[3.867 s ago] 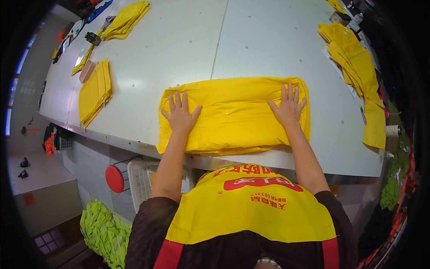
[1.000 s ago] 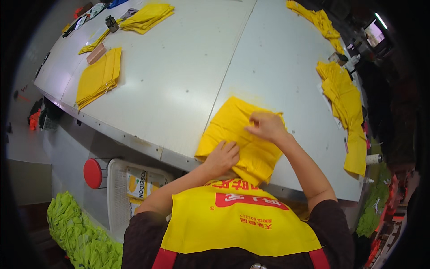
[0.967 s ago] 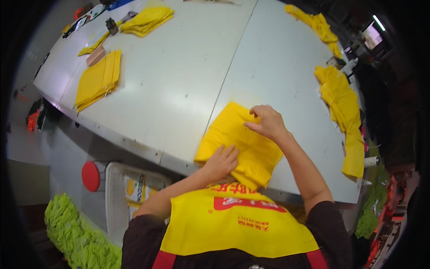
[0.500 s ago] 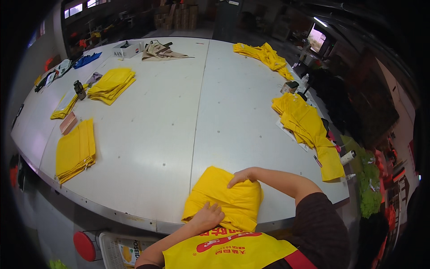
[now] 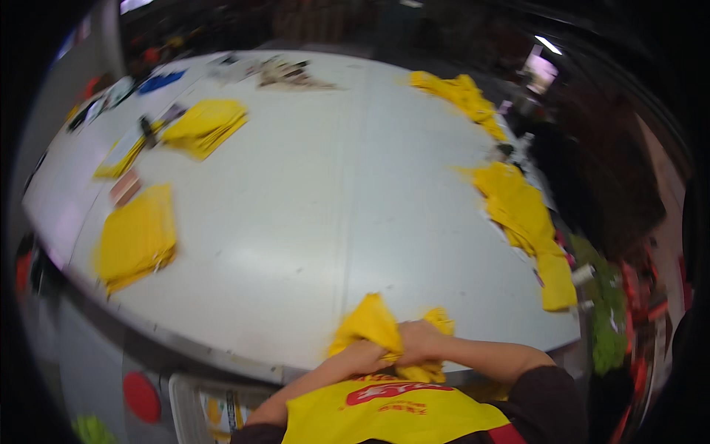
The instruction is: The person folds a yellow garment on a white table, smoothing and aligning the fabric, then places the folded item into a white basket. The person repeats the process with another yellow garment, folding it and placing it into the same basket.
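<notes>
Pale table (image 5: 281, 222) carries, at its near edge, bunched yellow cloth (image 5: 370, 322) immediately beyond the left hand (image 5: 362, 357) and on both sides of the right hand (image 5: 420, 342), fingers of both hands against its folds, their closure blurred and undeterminable, with stacked yellow pieces (image 5: 139, 238) farther off at left.

We see the pale tabletop (image 5: 274, 200) lit softly, mauve glare at its left end, while the room (image 5: 333, 26) behind sinks into gloom. A light tube (image 5: 548, 45) and a window (image 5: 542, 72) glow at upper right — both smeared. Blur softens the yellow cloth (image 5: 372, 323) nearest us — and fisheye distortion bends edges toward black corners.
</notes>
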Demonstrator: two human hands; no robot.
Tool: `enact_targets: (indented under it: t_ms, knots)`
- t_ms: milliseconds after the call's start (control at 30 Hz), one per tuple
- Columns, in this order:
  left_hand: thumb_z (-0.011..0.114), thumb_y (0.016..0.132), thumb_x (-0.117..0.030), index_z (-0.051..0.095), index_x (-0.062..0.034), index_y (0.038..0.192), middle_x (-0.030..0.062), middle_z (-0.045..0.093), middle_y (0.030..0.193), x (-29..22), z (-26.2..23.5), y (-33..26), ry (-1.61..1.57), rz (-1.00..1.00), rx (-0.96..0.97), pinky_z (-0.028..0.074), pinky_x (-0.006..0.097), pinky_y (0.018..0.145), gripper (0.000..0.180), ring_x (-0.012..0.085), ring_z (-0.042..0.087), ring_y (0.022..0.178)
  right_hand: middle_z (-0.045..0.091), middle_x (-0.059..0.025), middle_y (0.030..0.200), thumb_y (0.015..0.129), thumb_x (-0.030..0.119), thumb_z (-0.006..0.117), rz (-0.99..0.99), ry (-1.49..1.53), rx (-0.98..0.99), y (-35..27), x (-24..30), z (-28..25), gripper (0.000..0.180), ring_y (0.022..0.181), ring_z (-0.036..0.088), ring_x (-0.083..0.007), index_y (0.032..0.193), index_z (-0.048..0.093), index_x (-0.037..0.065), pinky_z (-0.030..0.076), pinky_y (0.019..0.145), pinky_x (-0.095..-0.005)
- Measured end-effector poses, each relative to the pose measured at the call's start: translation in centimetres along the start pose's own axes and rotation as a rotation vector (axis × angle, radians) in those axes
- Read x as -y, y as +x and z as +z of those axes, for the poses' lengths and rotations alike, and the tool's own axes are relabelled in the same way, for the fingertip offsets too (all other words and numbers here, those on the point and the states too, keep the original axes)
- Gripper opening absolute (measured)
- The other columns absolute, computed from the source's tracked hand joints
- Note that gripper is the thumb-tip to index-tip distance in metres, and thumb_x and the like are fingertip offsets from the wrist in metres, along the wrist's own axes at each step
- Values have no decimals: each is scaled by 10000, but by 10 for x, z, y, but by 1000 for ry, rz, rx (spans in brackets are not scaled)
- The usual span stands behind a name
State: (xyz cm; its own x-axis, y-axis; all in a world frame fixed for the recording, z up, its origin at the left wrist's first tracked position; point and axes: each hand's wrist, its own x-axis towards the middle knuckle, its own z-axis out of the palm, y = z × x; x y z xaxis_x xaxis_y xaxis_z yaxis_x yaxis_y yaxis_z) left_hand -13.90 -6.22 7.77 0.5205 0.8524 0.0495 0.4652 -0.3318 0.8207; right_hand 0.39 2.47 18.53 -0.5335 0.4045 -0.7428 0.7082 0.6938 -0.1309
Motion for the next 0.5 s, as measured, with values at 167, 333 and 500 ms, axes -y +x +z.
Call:
enact_targets:
  t_ms: [167,333,500]
  knots:
    - [561,859,-306,631,-102,987,136,650,909,53,-106,-49,-3,-240,-537,494,396,728,251,337,609,816,624,-131,1083,607,427,704,-96,308,-112,3,-32,2,632,978,595,-298,1147,575,124,468,823,-361]
    - [534,739,-41,569,-59,1132,158,568,1139,199,-231,-189,907,-646,-1230,395,404,951,395,312,506,1111,614,-110,1100,585,176,771,129,770,-93,-4,-69,9,640,969,596,-231,1163,542,24,464,844,-328]
    - [479,877,-133,230,-215,1426,110,227,1471,236,-303,-290,1209,-1405,-703,241,629,995,608,307,190,1360,610,-97,1083,580,67,772,209,1006,-126,1,-86,21,634,969,582,-212,1158,527,-17,466,845,-327]
